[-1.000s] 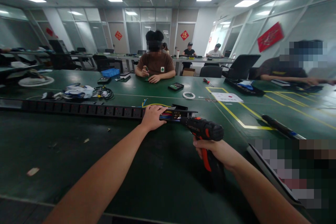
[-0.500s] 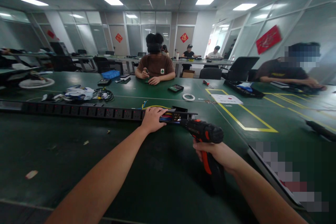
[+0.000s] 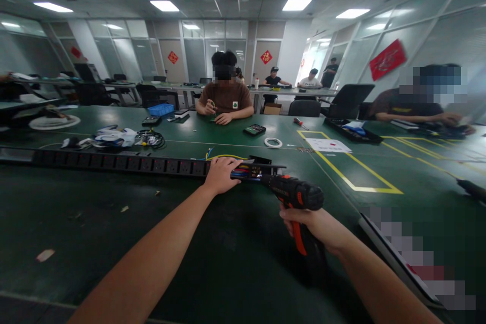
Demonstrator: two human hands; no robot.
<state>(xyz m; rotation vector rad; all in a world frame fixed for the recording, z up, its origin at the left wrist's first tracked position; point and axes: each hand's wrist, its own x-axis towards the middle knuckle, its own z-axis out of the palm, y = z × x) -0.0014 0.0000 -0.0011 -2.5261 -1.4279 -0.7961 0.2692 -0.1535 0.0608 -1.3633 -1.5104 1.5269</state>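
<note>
A long black power strip (image 3: pixel 125 163) with a row of sockets lies across the green table. Near its right end, my left hand (image 3: pixel 222 174) wraps over the strip, fingers on its far side. Just right of those fingers the casing is open, with coloured wires (image 3: pixel 240 174) and a small lit part showing inside. My right hand (image 3: pixel 307 220) grips a black and orange cordless drill (image 3: pixel 294 191) by its handle. The drill's nose points left and meets the open end of the strip; its bit tip is too small to make out.
Beyond the strip lie a cable bundle (image 3: pixel 150 137), a white ring (image 3: pixel 273 142), a black case (image 3: pixel 254 129) and a paper sheet (image 3: pixel 327 145) by yellow tape. A co-worker (image 3: pixel 225 93) sits opposite, another (image 3: pixel 417 101) at right. A blue basket (image 3: pixel 160 110) stands farther back.
The view has tilted up slightly. Both hands, the strip and the drill keep nearly the same places relative to one another.
</note>
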